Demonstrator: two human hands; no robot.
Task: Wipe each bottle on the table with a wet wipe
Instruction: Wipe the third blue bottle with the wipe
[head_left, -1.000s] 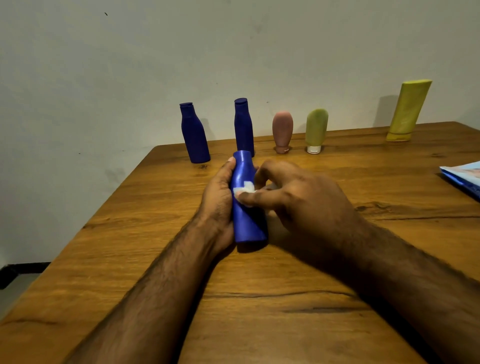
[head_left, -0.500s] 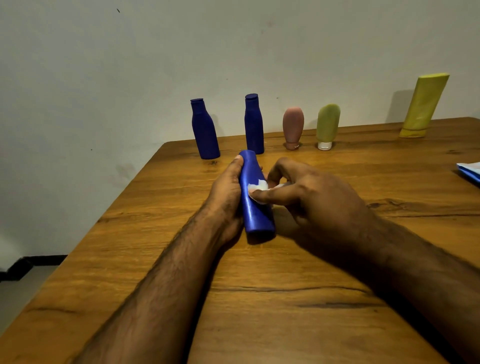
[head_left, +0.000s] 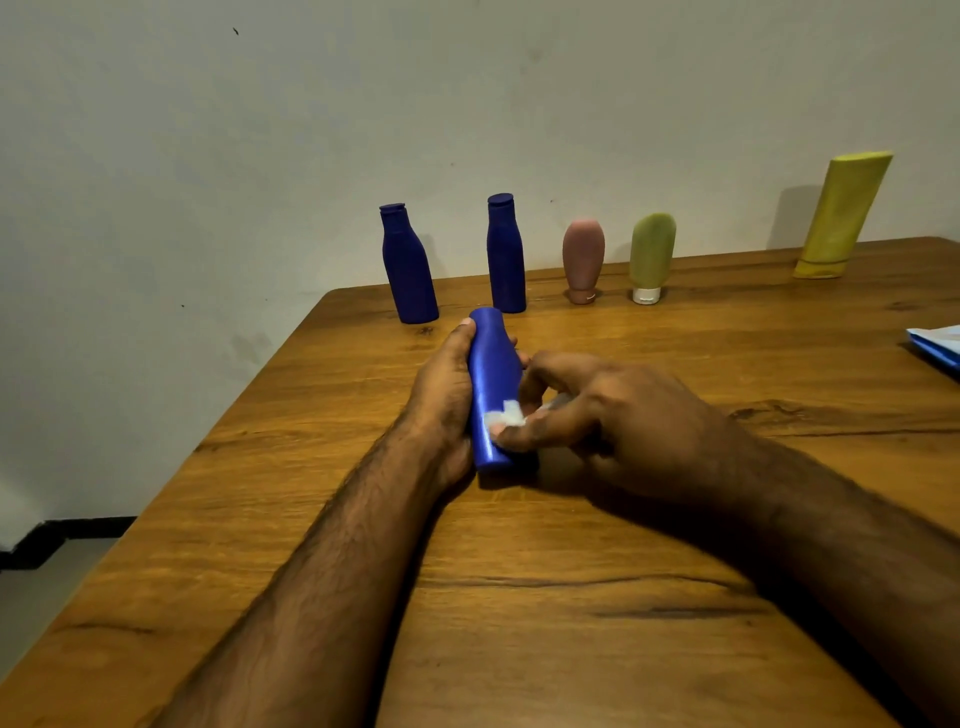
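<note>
Blue bottle (head_left: 491, 384) is gripped by left hand (head_left: 441, 395); wet wipe (head_left: 506, 413), mostly hidden, is pinched against it by right hand (head_left: 623, 426).

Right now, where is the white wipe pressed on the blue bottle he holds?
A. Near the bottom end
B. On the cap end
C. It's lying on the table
A: the right hand presses the wipe low on the held blue bottle, near its base.
</note>
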